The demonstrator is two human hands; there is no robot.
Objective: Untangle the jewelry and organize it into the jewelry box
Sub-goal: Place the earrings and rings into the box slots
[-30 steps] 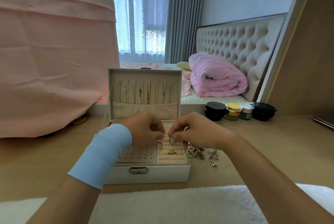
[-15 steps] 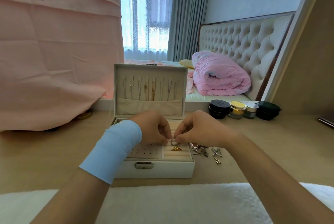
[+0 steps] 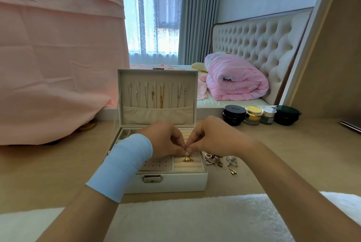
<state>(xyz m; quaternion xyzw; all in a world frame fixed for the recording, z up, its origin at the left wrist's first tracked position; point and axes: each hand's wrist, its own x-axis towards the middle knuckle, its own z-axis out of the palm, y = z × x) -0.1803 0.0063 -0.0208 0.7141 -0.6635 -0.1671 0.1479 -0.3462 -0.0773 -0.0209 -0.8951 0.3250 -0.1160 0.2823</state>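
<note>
A white jewelry box [image 3: 175,183] stands open on the floor, with several thin necklaces [image 3: 156,95] hanging inside its raised lid. My left hand [image 3: 164,138] and my right hand [image 3: 213,136] meet fingertip to fingertip over the ring rolls. Both pinch a small silver ring [image 3: 188,152] that is almost hidden by the fingers. A gold ring [image 3: 187,159] sits in the rolls just below them. A tangle of silver hearts and charms [image 3: 213,160] lies on the floor right of the box, with a silver piece [image 3: 231,161] and a small gold piece [image 3: 232,171] beside it.
A perforated stud panel [image 3: 158,164] fills the box's front left. Several cosmetic jars [image 3: 233,114] line the floor at the back right, below the bed. Pink cloth [image 3: 58,66] hangs at left. A white rug [image 3: 175,222] lies under my forearms.
My hands have come together from a small gap and dropped onto the ring rolls. The rings seen dangling from the fingers earlier are now mostly covered.
</note>
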